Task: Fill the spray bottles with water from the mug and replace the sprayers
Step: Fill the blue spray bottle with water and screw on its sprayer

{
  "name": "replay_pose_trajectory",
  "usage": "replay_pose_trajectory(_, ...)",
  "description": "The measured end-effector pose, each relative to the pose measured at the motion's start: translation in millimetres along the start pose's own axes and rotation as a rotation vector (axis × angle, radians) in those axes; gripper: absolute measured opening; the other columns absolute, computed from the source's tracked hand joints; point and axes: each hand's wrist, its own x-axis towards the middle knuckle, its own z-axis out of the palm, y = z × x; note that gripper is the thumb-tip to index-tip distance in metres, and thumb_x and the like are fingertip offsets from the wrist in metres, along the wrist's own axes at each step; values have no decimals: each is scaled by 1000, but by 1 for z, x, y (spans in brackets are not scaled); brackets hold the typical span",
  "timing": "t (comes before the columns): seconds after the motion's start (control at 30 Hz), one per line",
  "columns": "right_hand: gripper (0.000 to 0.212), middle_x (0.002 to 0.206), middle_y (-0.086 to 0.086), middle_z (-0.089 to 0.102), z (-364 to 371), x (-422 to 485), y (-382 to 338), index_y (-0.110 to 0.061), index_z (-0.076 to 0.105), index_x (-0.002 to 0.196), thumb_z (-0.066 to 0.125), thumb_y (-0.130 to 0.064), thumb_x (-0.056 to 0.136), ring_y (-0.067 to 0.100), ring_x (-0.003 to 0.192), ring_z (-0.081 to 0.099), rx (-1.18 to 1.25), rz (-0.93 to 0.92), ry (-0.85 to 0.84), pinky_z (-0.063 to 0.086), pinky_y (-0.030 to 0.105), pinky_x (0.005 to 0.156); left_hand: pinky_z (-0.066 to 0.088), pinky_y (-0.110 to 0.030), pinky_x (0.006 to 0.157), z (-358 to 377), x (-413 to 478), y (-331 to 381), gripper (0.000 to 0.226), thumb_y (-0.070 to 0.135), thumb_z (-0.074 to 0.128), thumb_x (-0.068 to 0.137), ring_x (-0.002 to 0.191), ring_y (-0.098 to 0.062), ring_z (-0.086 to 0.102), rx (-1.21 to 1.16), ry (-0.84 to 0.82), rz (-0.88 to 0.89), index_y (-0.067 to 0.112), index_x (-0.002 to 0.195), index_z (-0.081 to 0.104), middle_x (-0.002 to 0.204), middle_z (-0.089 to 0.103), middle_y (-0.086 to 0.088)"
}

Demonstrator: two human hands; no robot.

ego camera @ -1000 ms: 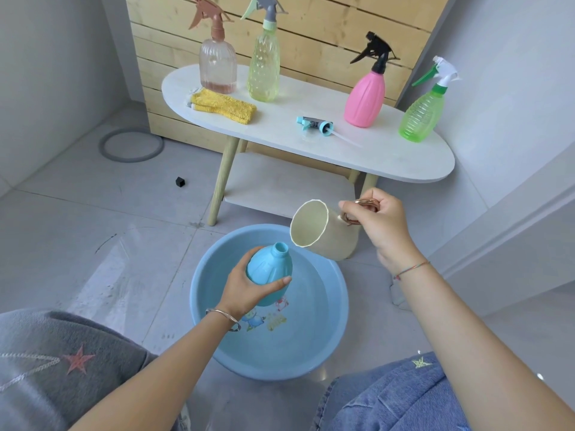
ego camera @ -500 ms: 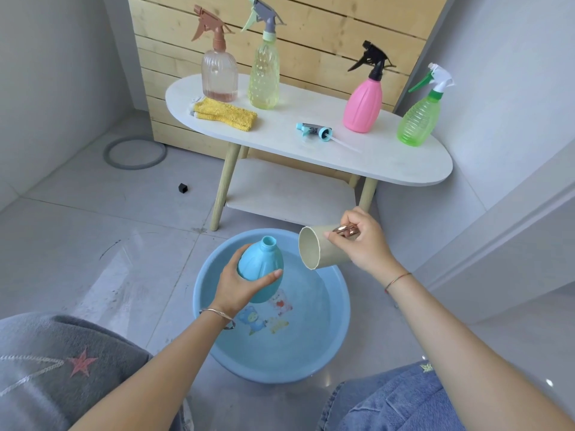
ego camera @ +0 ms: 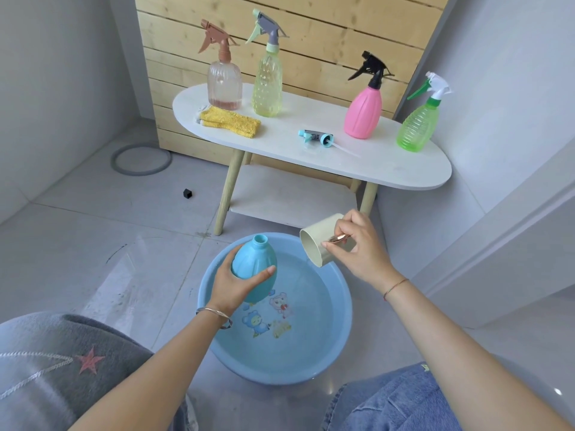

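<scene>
Hiding mug handle (ego camera: 338, 238), right fingers (ego camera: 353, 225)

Forearms bare; silver bangle (ego camera: 214, 315) on left wrist; thin red-green cord (ego camera: 394, 287) on right; grey red-starred cloth (ego camera: 62, 368); blue denim (ego camera: 401, 402).

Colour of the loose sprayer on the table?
Loose plastic sprayer: grey, light-blue collar and nozzle; head view.

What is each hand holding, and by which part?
The left hand grips the blue bottle round its body; the right hand holds the cream mug by its handle.
</scene>
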Motion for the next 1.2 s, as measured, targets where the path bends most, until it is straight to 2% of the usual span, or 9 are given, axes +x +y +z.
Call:
replay_pose_trajectory(0.17,35,77,-12,36,-2,-2,1,-20,41,65,74,-19,75,19,79,41,28,12,15,32,22,69,49,-12,65,0,-1,4,78,51,90,51,98,-8,63,-21,-5,-3,33,118,57,108,66,8)
replay_pose_trajectory(0.27,38,76,-7,37,-2,-3,1,-18,41,63,76,-11,77,13,74,42,134,132,77,32,15,65,50,-16,70,0,2,7,83,59,86,44,99,-10,64,-32,1,2,33,118,57,108,67,8)
replay_pose_trajectory(0.4,38,66,-5,46,-9,-2,1,-13,41,62,75,-9,78,8,62,45,453,431,261,34,18,61,52,-19,75,2,11,25,84,59,83,42,96,-7,65,-52,3,27,35,118,58,106,68,10)
replay_pose_trajectory(0.5,36,61,1,52,-16,0,6,-14,41,63,73,-6,80,21,70,57,779,583,375,42,26,71,51,-17,73,1,20,46,75,58,83,43,95,-5,66,-55,-1,77,42,112,59,106,68,11)
replay_pose_trajectory(0.7,42,46,-8,42,-36,19,12,-17,33,60,64,-4,84,16,59,44,1107,649,480,34,28,70,54,-23,78,5,45,102,77,57,84,41,96,-8,66,-56,-19,156,39,112,59,106,68,8)
replay_pose_trajectory(0.8,38,48,-7,39,-51,37,17,-18,37,60,64,-7,84,17,61,39,1212,654,507,30,29,70,53,-16,68,13,56,132,76,56,83,41,87,0,66,-57,-23,193,36,110,59,102,69,8)
replay_pose_trajectory(0.9,39,52,-6,35,-71,62,25,-20,40,57,65,-10,85,15,60,37,1241,657,540,33,29,71,52,-17,68,21,70,156,75,56,83,43,89,-4,67,-55,-32,209,35,111,60,102,69,8)
replay_pose_trajectory(1.03,37,44,-10,29,-100,94,39,-20,36,63,61,-11,89,7,43,31,1265,702,636,34,25,68,51,-17,69,37,91,181,84,59,83,41,94,-10,66,-61,-15,218,30,117,60,105,69,5)
replay_pose_trajectory(1.2,35,41,-12,26,-121,121,75,-21,36,66,63,-18,88,6,38,26,1213,814,718,28,22,64,53,-23,73,61,114,204,75,59,81,40,93,-12,66,-88,6,222,37,108,60,102,69,7)
